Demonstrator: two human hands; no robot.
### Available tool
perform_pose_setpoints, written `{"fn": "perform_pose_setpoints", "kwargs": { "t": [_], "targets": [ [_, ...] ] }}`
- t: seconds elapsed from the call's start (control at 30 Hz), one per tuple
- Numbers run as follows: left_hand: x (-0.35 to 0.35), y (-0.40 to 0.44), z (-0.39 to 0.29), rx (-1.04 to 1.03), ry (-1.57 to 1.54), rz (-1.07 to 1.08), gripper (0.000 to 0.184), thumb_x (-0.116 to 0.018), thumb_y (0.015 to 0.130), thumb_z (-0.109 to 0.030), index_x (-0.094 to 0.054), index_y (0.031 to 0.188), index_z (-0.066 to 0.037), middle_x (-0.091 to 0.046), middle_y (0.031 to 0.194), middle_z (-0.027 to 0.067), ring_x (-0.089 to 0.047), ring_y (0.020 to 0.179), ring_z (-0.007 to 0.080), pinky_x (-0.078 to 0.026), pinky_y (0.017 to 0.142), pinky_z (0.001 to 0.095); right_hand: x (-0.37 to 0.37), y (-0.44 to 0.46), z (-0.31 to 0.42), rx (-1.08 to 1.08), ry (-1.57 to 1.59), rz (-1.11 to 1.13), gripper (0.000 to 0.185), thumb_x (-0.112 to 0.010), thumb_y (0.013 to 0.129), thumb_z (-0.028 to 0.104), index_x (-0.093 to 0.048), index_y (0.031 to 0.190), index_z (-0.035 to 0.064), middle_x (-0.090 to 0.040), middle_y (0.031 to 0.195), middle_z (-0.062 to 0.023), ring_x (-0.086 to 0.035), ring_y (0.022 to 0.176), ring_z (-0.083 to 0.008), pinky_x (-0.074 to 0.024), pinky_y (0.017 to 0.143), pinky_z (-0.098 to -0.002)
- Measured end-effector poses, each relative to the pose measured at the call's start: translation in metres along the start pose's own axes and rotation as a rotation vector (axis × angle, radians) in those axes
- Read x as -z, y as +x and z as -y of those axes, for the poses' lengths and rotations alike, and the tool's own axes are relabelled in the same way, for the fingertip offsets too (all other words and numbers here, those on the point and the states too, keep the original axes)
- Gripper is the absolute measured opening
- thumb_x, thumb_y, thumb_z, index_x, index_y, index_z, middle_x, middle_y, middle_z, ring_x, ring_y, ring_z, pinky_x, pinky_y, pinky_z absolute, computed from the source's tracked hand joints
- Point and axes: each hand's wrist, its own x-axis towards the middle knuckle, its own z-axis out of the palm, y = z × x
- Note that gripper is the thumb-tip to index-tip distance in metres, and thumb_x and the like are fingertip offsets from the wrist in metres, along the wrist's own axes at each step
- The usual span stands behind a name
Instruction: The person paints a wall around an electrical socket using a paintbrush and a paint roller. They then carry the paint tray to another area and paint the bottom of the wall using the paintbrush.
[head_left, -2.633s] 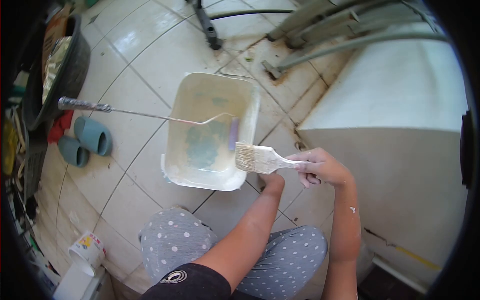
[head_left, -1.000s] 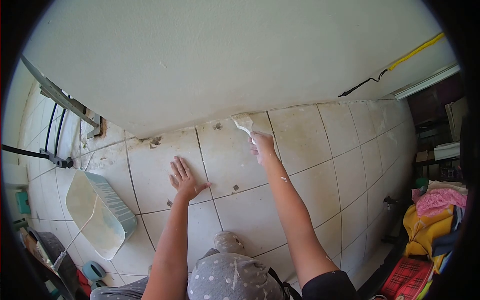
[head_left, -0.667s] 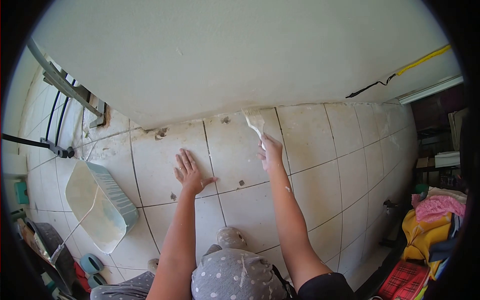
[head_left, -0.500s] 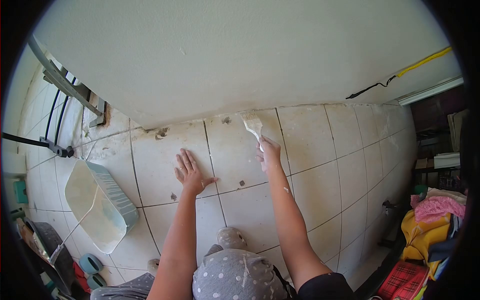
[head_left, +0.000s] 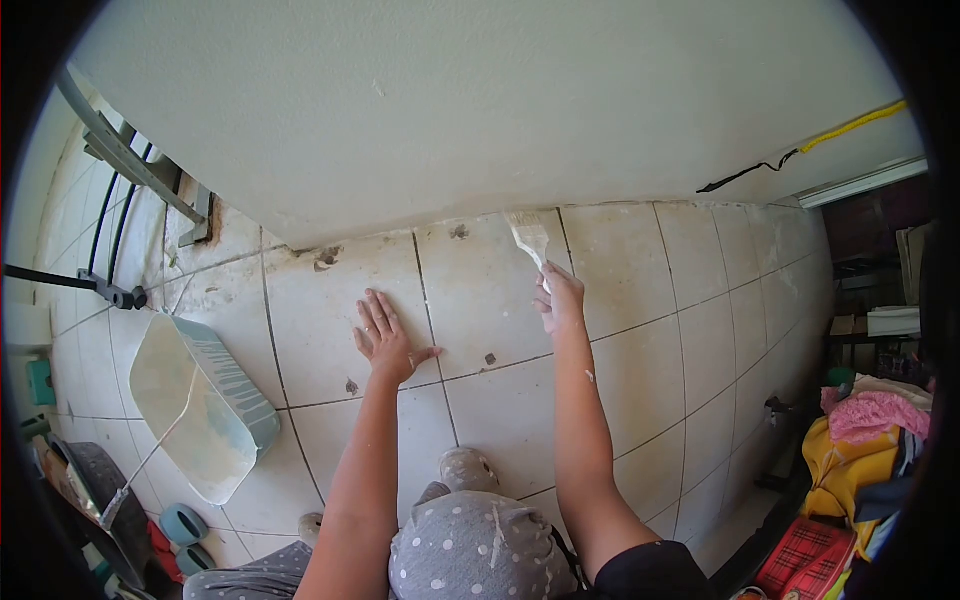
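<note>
My right hand [head_left: 563, 297] is closed around the handle of a paintbrush [head_left: 529, 234]. The brush's pale bristles point up toward the base of the white wall [head_left: 480, 110], where it meets the floor; whether they touch the wall I cannot tell. Flat on the tiled floor [head_left: 480, 310], with fingers spread, my left hand [head_left: 388, 338] holds nothing. Pale paint marks show on my right hand and forearm. To the left stands a paint-streaked bucket [head_left: 228, 375], with a long-handled tool [head_left: 165, 440] leaning in it.
Colourful clothes [head_left: 850, 450] and a red plaid bag [head_left: 805, 560] lie at the right. A yellow and black cord [head_left: 780, 160] runs along the wall. A metal frame [head_left: 150, 180] stands at the upper left. Green slippers [head_left: 184, 525] lie at the lower left.
My right hand has moved a little to the right along the wall's base with the paintbrush. My left hand stays on the floor; the view has shifted slightly.
</note>
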Motion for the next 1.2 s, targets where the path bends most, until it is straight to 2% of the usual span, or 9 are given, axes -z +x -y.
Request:
{"fn": "perform_pose_setpoints", "kwargs": {
  "t": [0.13,0.23,0.33,0.57,0.87,0.97,1.2],
  "targets": [
    [0.001,0.000,-0.001,-0.006,-0.003,-0.007,0.152,-0.078,0.055,-0.070,0.016,0.149,0.002,0.018,0.159,0.0198,0.018,0.147,0.0377,-0.002,0.113,0.0617,-0.014,0.016,0.008,0.039,-0.063,-0.051,0.016,-0.058,0.094,0.014,-0.066,0.101,0.0017,-0.051,0.070,0.0014,-0.034,0.046,-0.0031,-0.0232,0.039,-0.0200],
    [0.001,0.000,-0.001,-0.009,-0.009,0.003,0.151,-0.078,0.055,-0.070,0.016,0.149,0.002,0.018,0.159,0.0200,0.017,0.147,0.0380,-0.002,0.113,0.0619,-0.010,0.021,0.023,0.095,-0.054,0.088,0.017,-0.057,0.095,0.013,-0.065,0.102,0.0009,-0.051,0.071,0.0015,-0.034,0.045,-0.0028,-0.0224,0.040,-0.0203],
    [0.000,0.000,-0.001,-0.011,0.000,-0.011,0.151,-0.077,0.055,-0.070,0.016,0.149,0.003,0.018,0.159,0.0201,0.017,0.147,0.0384,-0.002,0.113,0.0618,0.009,0.004,0.021,0.125,0.021,0.125,0.016,-0.056,0.095,0.013,-0.064,0.102,0.0010,-0.051,0.073,0.0015,-0.033,0.044,-0.0027,-0.0211,0.039,-0.0212],
    [-0.001,0.001,0.000,-0.009,0.005,-0.007,0.151,-0.077,0.055,-0.070,0.016,0.149,0.002,0.019,0.159,0.0203,0.018,0.146,0.0389,-0.003,0.113,0.0615,0.055,0.030,-0.001,0.014,-0.035,-0.034,0.013,-0.058,0.094,0.013,-0.064,0.100,0.0034,-0.051,0.072,0.0007,-0.033,0.044,-0.0032,-0.0225,0.038,-0.0209],
    [-0.004,0.004,0.002,-0.016,0.005,0.012,0.151,-0.076,0.057,-0.072,0.020,0.148,0.001,0.023,0.157,0.0215,0.021,0.145,0.0400,0.000,0.112,0.0624,0.034,0.049,0.016,0.007,-0.085,0.020,0.010,-0.058,0.093,0.014,-0.062,0.091,0.0053,-0.049,0.070,0.0011,-0.033,0.045,-0.0038,-0.0227,0.038,-0.0212],
    [-0.002,0.003,0.002,-0.022,0.001,0.010,0.150,-0.076,0.057,-0.072,0.020,0.148,0.001,0.023,0.157,0.0212,0.021,0.145,0.0398,0.000,0.112,0.0623,0.024,0.061,0.019,0.075,-0.058,0.050,0.010,-0.057,0.094,0.014,-0.061,0.088,0.0063,-0.048,0.069,0.0020,-0.032,0.044,-0.0038,-0.0218,0.038,-0.0211],
    [0.000,0.001,0.000,-0.008,0.005,-0.009,0.151,-0.078,0.055,-0.070,0.016,0.149,0.002,0.019,0.159,0.0196,0.017,0.147,0.0384,-0.003,0.113,0.0617,0.046,0.034,-0.001,0.070,0.061,0.014,0.010,-0.058,0.094,0.015,-0.063,0.094,0.0059,-0.048,0.070,0.0025,-0.031,0.044,-0.0037,-0.0216,0.039,-0.0212]
  ]
}}
